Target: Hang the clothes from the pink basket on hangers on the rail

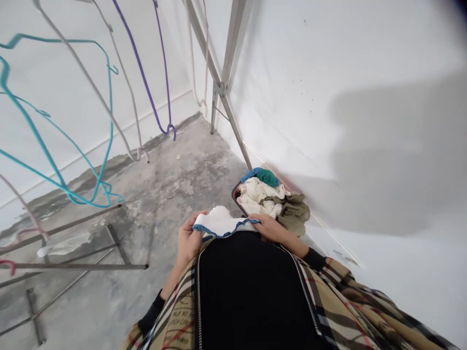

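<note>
White cloth with wavy blue edging

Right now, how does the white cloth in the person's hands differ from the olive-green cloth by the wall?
The white cloth with blue trim is held up between the left hand and right hand, while the olive-green cloth lies untouched. The white cloth is stretched fairly open; the olive-green cloth is crumpled. The white cloth is pale with a blue edge; the olive-green cloth is a dull, darker colour. Both are soft fabric.
</note>
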{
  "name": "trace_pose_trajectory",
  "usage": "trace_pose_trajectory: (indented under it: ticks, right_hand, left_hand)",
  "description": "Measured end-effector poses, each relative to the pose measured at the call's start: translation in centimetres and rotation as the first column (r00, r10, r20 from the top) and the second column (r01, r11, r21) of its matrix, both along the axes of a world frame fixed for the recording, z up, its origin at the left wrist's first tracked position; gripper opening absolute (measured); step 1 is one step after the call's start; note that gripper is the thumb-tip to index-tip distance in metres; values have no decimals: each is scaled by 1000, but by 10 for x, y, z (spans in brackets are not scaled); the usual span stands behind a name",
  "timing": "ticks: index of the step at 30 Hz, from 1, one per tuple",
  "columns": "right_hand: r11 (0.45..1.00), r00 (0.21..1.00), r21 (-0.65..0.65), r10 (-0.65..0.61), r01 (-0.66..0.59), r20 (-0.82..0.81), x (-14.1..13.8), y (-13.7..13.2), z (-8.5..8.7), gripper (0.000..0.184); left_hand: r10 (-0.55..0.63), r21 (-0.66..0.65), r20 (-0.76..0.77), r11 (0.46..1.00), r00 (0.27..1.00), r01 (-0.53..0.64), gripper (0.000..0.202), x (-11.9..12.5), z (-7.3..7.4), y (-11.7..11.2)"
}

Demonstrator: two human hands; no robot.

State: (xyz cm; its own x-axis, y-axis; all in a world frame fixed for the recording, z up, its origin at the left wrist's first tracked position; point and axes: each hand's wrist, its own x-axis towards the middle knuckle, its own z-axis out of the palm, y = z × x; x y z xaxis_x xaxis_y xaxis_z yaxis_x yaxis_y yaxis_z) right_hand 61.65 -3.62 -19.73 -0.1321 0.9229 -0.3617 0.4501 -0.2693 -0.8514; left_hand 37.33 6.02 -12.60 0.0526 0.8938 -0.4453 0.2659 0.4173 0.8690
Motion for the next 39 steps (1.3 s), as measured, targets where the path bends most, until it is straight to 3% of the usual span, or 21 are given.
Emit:
trace_pose_trajectory:
  ticks: [5, 11, 14, 18, 22, 25, 32, 39]
  right_hand:
    - [979, 979, 100, -165, 177, -121, 2, 9, 12, 31]
    - [970, 971, 89, -218, 227, -97, 14, 10, 17, 33]
    - [985, 988, 80, -151, 152, -20, 21, 15, 14, 33]
    - [991, 989, 13, 133, -135, 68, 22, 30, 7, 34]
    - [915, 911, -65, 403, -399, 87, 11, 52, 0, 35]
    - [835, 831, -60, 550, -547, 78, -3, 72, 0, 37]
    - [670, 660, -4, 732, -742, 168, -61, 111, 30, 35]
    - [500, 472, -58, 844, -864, 255, -146, 109, 51, 37]
  left_hand:
    - [-42, 31, -18, 999, 999, 43, 36, 7, 6, 2]
    - [95, 64, 19, 993, 995, -96, 32, -2, 5, -1]
    - [164, 72, 81, 983, 983, -170, 27, -5, 7, -5]
    - [215, 142, 146, 961, 966, -236, 19, -5, 15, -15]
    - [310, 97, 225, 936, 924, -338, 22, -11, 27, -28]
    - [429, 97, 240, 882, 871, -462, 23, -25, 37, -41]
    - [606, 119, 313, 739, 731, -663, 22, -68, 53, -76]
    - [691, 62, 404, 633, 599, -772, 29, -126, 54, -103]
